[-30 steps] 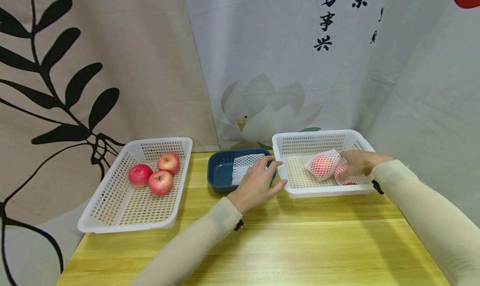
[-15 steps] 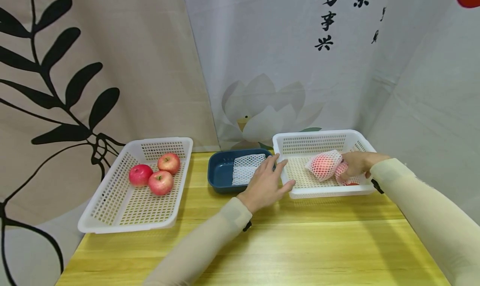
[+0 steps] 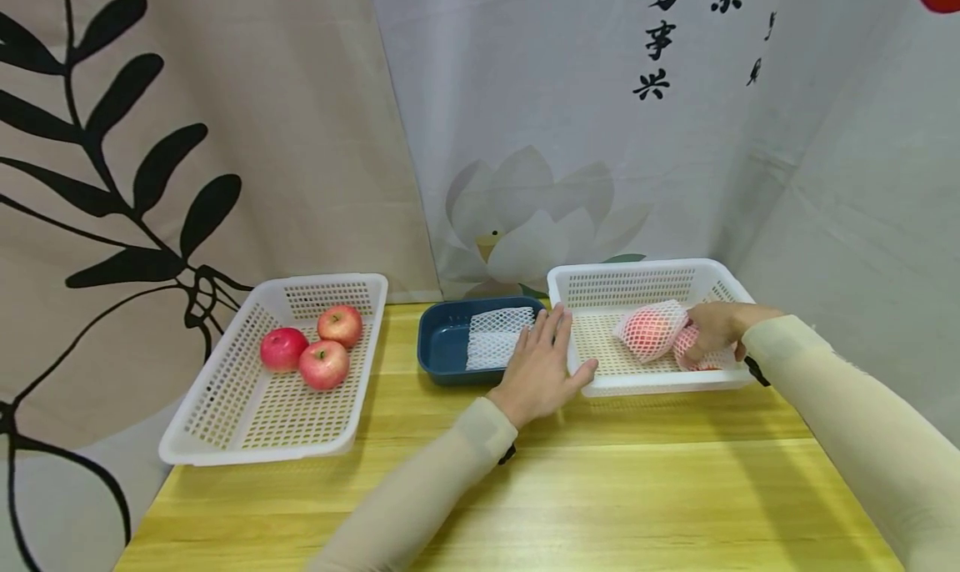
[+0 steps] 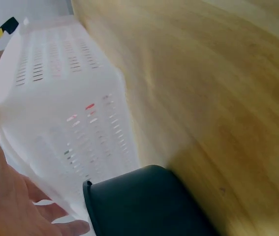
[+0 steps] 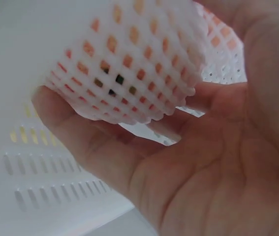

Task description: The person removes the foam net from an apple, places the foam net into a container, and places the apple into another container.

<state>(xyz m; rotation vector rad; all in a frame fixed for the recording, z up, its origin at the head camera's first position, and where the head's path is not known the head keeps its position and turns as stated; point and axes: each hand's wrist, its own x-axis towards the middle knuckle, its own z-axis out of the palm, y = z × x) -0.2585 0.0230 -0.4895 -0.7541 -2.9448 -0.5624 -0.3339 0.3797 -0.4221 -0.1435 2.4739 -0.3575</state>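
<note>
My right hand [image 3: 716, 330] is inside the right white basket [image 3: 667, 383], its fingers curled round an apple in a white foam net [image 5: 124, 69]. Beside it in that basket lies another netted apple [image 3: 649, 332]. My left hand [image 3: 542, 372] is at the basket's left end with its fingers fairly straight; the fingertips lie along the rim. In the left wrist view, the dark blue tray [image 4: 144, 206] stands close to those fingers and the basket wall [image 4: 55, 113]. White foam nets [image 3: 498, 338] lie flat in the tray.
A left white basket [image 3: 247, 457] holds three bare red apples [image 3: 324, 365]. All the containers stand on a wooden table [image 3: 600, 489]. Printed curtains [image 3: 540, 97] hang close behind them.
My left hand has moved right, from over the blue tray to the right basket's left rim. The right hand has stayed nearly still at its netted apple.
</note>
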